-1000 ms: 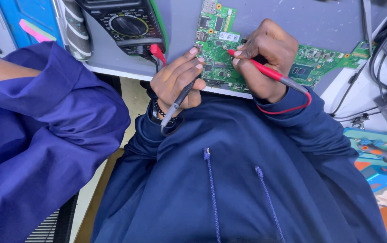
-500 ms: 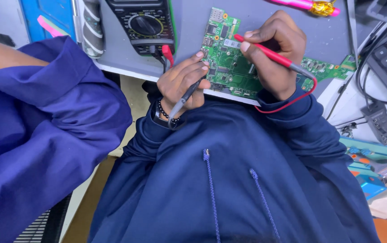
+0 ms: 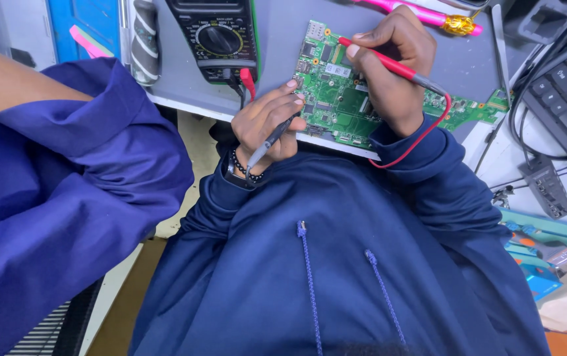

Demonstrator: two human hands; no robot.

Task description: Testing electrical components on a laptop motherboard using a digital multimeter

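Note:
A green circuit board [image 3: 336, 105] lies on the grey bench top near its front edge. My left hand [image 3: 265, 126] grips a black test probe [image 3: 269, 142], tip touching the board's left side. A red test probe [image 3: 389, 66] is pinched in my right hand [image 3: 394, 62], pointing at the board's upper middle; its red lead [image 3: 422, 142] loops down past my wrist. Above the left hand sits a black multimeter [image 3: 219, 41] with a round dial, with a red plug [image 3: 247, 80] in its lower edge.
Another person's arm in a blue sleeve [image 3: 66, 171] fills the left. A pink tool [image 3: 422, 16] lies beyond the board. A black keyboard [image 3: 564, 86], cables and a small adapter [image 3: 547, 188] sit at right. Teal tools [image 3: 534, 257] lie at lower right.
The view has shifted, so the bench sits lower and larger in frame. Both hands stay on the board with their probes; the red probe's tip has moved slightly left along the board.

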